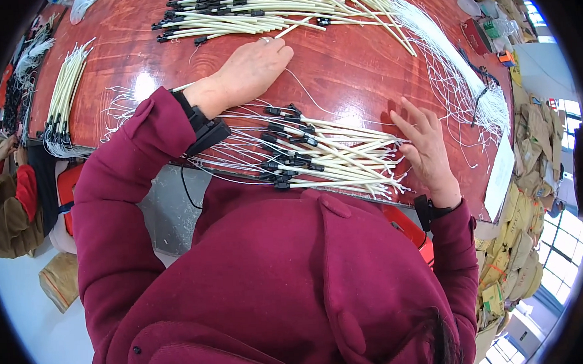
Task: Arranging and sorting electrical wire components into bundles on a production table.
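My left hand reaches over the table to the edge of the far pile of cream tubes with black clips. Its fingers are curled at the end of one cream tube; the fingertips are partly hidden. My right hand is open, thumb and fingers apart, beside the white-tipped ends of the near bundle of cream tubes. Black clips sit at that bundle's left end, with white strings trailing left under my left wrist. A thin white string curves across the table toward my right fingers.
A long hank of white strings lies along the right of the red wooden table. Another tube bundle lies at the left. A white paper strip hangs at the right edge. At far left, another person works.
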A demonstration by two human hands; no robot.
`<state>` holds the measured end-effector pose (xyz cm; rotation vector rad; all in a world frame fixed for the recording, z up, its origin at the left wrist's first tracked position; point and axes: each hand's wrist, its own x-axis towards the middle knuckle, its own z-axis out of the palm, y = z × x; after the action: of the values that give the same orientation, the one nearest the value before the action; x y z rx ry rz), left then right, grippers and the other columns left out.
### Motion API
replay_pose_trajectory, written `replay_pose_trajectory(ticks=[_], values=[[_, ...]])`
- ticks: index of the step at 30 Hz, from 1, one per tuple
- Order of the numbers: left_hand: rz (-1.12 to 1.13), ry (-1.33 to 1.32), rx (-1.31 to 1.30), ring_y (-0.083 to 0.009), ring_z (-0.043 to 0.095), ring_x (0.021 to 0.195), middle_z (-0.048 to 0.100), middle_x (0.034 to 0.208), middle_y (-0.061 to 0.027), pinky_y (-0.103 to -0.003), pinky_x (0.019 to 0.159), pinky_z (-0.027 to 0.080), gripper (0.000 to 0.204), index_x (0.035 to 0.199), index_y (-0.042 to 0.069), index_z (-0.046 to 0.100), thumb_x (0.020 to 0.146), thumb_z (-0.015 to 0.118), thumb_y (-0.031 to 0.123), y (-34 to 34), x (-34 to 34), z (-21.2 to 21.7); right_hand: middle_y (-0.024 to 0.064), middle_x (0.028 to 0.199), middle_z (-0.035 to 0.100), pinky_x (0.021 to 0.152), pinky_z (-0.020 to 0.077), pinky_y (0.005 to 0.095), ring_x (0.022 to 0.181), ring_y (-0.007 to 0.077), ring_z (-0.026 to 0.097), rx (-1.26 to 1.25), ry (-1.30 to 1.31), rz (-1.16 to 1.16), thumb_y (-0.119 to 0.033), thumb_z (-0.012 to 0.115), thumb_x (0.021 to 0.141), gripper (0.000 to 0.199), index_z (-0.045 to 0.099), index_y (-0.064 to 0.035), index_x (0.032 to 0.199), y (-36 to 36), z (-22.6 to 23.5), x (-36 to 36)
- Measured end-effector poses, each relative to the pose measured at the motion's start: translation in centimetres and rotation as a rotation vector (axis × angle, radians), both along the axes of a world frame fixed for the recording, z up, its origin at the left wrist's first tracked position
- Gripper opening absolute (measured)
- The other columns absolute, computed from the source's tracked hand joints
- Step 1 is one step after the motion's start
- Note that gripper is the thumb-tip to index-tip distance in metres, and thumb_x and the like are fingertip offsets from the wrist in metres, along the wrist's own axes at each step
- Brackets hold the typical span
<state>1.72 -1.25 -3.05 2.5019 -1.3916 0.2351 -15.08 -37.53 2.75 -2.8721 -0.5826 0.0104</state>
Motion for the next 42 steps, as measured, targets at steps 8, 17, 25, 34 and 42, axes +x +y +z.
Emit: replay_pose_trajectory(ticks=[8, 17, 25, 34, 42], values=[[-0.014, -0.039, 0.009, -0.0316, 0.062, 0.096, 0.059, 0.101, -0.0139, -0.041, 0.079, 0.053, 0.012, 0.098, 0.002, 0.056, 0.086, 0.057, 0.004, 0.6, 0.0, 0.2, 0.0160, 0.158, 0.040, 0.115, 0.0303, 0.0474, 0.135, 0.0369, 0.041, -0.083, 0.055, 0.016, -0.061, 0.037, 0.101, 0.074, 0.052, -0.0037, 0.146, -1.6, -1.0, -0.2], [-0.071, 0.006, 0.013, -0.0306, 0.060, 0.095, 0.056, 0.098, -0.0119, -0.040, 0.081, 0.050, 0.009, 0.100, 0.004, 0.056, 0.092, 0.056, 0.007, 0.7, -0.1, 0.2, 0.0184, 0.161, 0.033, 0.118, 0.0271, 0.0488, 0.140, 0.0387, 0.037, -0.098, -0.026, -0.068, -0.070, 0.034, 0.096, 0.090, 0.039, -0.0016, 0.154, -0.9, -1.7, 0.3], [-0.020, 0.083, -0.115, -0.0312, 0.063, 0.097, 0.060, 0.099, -0.0107, -0.041, 0.080, 0.053, 0.015, 0.099, 0.005, 0.057, 0.087, 0.064, 0.010, 1.9, -1.1, 1.3, 0.0156, 0.162, 0.033, 0.119, 0.0255, 0.0491, 0.143, 0.0375, 0.034, -0.141, 0.049, -0.015, -0.068, 0.035, 0.096, 0.084, 0.040, -0.0078, 0.155, -1.1, -1.6, 0.8], [0.030, 0.095, -0.041, -0.0323, 0.063, 0.095, 0.061, 0.098, -0.0110, -0.042, 0.079, 0.052, 0.016, 0.099, 0.004, 0.059, 0.087, 0.066, 0.012, 1.7, -1.0, 1.1, 0.0135, 0.163, 0.031, 0.121, 0.0243, 0.0489, 0.145, 0.0369, 0.032, -0.151, 0.049, -0.024, -0.067, 0.036, 0.096, 0.085, 0.040, -0.0063, 0.155, -0.8, -2.3, 0.7], [-0.136, 0.153, 0.121, -0.0325, 0.068, 0.090, 0.065, 0.095, -0.0129, -0.043, 0.072, 0.058, 0.015, 0.095, 0.002, 0.065, 0.082, 0.065, 0.010, -11.2, -2.4, 1.6, 0.0160, 0.162, 0.033, 0.120, 0.0244, 0.0492, 0.146, 0.0378, 0.030, -0.037, 0.125, 0.077, -0.064, 0.039, 0.098, 0.086, 0.039, 0.0011, 0.153, 1.7, -1.9, 1.7]])
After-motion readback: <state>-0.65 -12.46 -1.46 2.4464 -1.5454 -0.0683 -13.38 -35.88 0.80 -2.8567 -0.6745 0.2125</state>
